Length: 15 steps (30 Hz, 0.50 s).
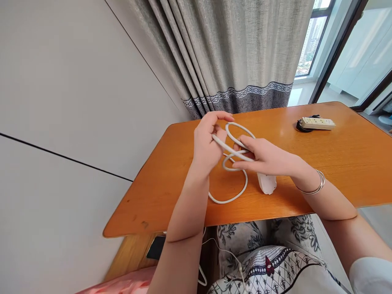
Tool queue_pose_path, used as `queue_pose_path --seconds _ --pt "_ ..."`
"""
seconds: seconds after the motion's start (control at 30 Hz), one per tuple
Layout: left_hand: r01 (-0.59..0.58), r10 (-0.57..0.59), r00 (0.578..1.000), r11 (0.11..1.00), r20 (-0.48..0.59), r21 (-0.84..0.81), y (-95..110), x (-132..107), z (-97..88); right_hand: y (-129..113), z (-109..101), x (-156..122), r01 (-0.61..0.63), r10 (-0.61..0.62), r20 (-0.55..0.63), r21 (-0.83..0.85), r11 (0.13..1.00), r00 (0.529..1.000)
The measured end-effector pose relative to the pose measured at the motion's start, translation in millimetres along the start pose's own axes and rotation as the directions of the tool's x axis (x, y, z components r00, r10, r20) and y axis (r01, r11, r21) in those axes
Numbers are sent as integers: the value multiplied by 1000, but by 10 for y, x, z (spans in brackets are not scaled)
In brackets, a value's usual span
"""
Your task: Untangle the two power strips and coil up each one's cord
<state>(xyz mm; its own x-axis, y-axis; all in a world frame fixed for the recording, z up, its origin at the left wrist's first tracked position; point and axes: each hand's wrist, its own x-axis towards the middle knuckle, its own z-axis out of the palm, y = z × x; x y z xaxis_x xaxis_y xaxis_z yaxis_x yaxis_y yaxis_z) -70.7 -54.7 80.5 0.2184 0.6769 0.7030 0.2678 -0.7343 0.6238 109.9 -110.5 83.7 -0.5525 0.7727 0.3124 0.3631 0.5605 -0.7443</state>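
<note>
Holding a white cord (227,147) looped above the near part of the table (171,183) in the head view: in curled fingers of the left hand (210,141), and between narrowly spaced thumb and fingers of the right hand (266,156). Slanting in one strand from left down to right, long axis broken by coils, and bending low toward the near edge. Pointing bodyward with the visible end of a white block (267,184). Well apart at right: a power strip (318,123), lengthwise left to right, beside black cable (303,127). Beyond the far edge: a curtain (248,49). Hidden: part of the low loop, behind the left forearm (190,204). Cannot tell whether cord meets block, under the right hand.
</note>
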Motion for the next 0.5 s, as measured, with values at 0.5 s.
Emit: queue_pose_path --seconds 0.5 --pt "397 -223 882 825 414 -402 -101 51 163 308 -227 117 83 186 -416 550 831 890"
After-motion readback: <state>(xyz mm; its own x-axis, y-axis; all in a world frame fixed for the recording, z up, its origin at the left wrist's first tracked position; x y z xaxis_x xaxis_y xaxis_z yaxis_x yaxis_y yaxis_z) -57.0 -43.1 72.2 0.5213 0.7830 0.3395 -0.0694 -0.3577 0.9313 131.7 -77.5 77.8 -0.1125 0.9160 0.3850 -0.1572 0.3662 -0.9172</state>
